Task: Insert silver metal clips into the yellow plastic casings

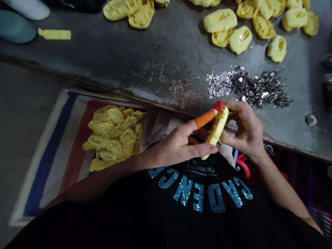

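Note:
A yellow plastic shell (219,127) is held on edge between my two hands, just off the near edge of the table. My left hand (178,145) grips it, thumb along its lower end and index finger at its upper end. That index finger wears an orange sleeve and a red tip cover. My right hand (245,129) is closed at the shell's far side, with fingers bent against it; whether a small part sits in those fingers is hidden. A pile of small shiny metal pieces (249,86) lies on the table just beyond my right hand.
The grey table (116,58) carries several more yellow shells (220,20) along its far side and a yellow strip (55,34) at the left. Below its edge, a box lined with striped sheeting (52,162) holds a heap of yellow shells (114,135). A small whitish lump (311,120) lies at right.

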Available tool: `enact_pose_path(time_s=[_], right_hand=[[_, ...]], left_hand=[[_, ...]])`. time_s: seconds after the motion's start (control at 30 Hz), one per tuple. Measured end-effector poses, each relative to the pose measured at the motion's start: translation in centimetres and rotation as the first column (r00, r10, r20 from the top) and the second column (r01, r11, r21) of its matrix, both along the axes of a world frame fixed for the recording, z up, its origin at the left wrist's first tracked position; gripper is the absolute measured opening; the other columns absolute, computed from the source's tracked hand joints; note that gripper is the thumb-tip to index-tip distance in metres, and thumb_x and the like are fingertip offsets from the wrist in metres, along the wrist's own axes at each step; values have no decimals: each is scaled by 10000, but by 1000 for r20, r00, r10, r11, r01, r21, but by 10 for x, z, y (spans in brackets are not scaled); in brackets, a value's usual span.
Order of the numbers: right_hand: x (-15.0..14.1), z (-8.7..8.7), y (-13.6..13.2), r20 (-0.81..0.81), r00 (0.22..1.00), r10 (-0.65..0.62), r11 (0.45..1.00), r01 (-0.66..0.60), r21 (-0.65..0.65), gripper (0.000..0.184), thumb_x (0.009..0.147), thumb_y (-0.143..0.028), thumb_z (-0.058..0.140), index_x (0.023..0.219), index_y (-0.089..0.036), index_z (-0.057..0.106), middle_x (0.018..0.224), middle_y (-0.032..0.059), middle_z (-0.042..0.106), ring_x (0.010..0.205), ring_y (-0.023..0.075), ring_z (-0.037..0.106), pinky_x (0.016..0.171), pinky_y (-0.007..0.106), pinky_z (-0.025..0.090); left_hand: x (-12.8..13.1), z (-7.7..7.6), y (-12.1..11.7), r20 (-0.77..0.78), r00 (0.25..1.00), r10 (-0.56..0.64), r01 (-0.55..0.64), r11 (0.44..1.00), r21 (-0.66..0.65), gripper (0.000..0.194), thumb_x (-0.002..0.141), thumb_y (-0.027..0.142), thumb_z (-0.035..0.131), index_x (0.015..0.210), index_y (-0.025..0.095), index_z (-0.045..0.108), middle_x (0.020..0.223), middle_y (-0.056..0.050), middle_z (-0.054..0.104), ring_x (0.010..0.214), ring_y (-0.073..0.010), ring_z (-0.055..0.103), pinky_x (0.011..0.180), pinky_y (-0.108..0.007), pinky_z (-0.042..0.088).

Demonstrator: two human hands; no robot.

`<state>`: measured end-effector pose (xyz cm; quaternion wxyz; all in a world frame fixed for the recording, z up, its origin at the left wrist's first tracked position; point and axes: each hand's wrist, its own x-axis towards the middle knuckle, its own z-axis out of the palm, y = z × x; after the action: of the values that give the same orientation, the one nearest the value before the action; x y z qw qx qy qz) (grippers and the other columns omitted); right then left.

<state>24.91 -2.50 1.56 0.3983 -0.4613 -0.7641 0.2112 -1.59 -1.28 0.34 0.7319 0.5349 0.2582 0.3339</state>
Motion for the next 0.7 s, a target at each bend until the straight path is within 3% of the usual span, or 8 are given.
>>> enact_pose_path(time_s=[0.07,0.17,0.23,0.3,0.37,0.43,0.53,0.7], right_hand=[[-2,-9,-10,1,996,-87,989,86,122,605,1040,-485,864,1598,-391,651,1416,143,767,1212,393,759,969,619,707],[-4,-17,-18,-7,981,-192,922,183,340,666,1065,-646,814,1669,-429,636,1323,141,772,1136,421,766,942,669,676],[-4,-19,-18,-58,981,-184,875,190,445,687,1076,-699,782,1696,-436,646,1265,125,774,1063,412,773,881,651,664],[-3,-20,-16,-101,984,-146,836,178,520,677,1090,-699,761,1696,-406,680,1239,121,772,1002,394,778,823,621,655],[-1,-19,-13,-91,987,-130,825,159,542,672,1095,-698,747,1688,-387,697,1216,121,763,974,389,779,808,613,649],[1,-17,-11,-51,988,-148,833,153,532,683,1087,-732,724,1694,-424,663,1184,114,748,963,400,776,815,625,644],[3,-14,-6,18,983,-180,847,146,512,687,1073,-773,695,1682,-468,605,1167,105,738,964,406,780,825,635,653],[3,-7,6,48,987,-156,817,102,568,551,1134,-657,649,1600,-365,684,1125,84,740,925,317,774,738,520,700]], left_hand=[[-4,6,-2,-58,998,-8,14,994,104,902,952,381,1036,1771,430,660,1598,-92,815,1294,-312,863,887,-319,756],[-6,12,-3,-81,995,51,-26,958,286,967,897,397,1084,1769,370,667,1739,-136,724,1413,-347,822,1004,-367,771],[-6,13,-1,-41,996,79,-52,886,461,952,884,397,1095,1743,309,695,1717,-156,741,1467,-364,804,1156,-427,739],[-5,12,2,2,995,98,-78,773,630,931,897,403,1087,1732,258,702,1689,-178,760,1525,-374,779,1292,-455,664],[-5,11,6,9,994,112,-84,686,723,909,936,416,1058,1742,226,684,1692,-202,755,1548,-361,771,1349,-439,612],[-6,10,8,14,993,120,-88,642,762,865,970,420,1029,1726,174,687,1686,-239,750,1545,-349,775,1338,-404,613],[-8,8,9,22,992,125,-97,635,767,784,993,409,1007,1668,123,727,1686,-284,735,1554,-353,767,1326,-402,618],[-14,0,12,38,991,129,-115,663,740,652,1001,382,998,1591,182,804,1778,-255,668,1582,-362,747,1313,-440,638]])
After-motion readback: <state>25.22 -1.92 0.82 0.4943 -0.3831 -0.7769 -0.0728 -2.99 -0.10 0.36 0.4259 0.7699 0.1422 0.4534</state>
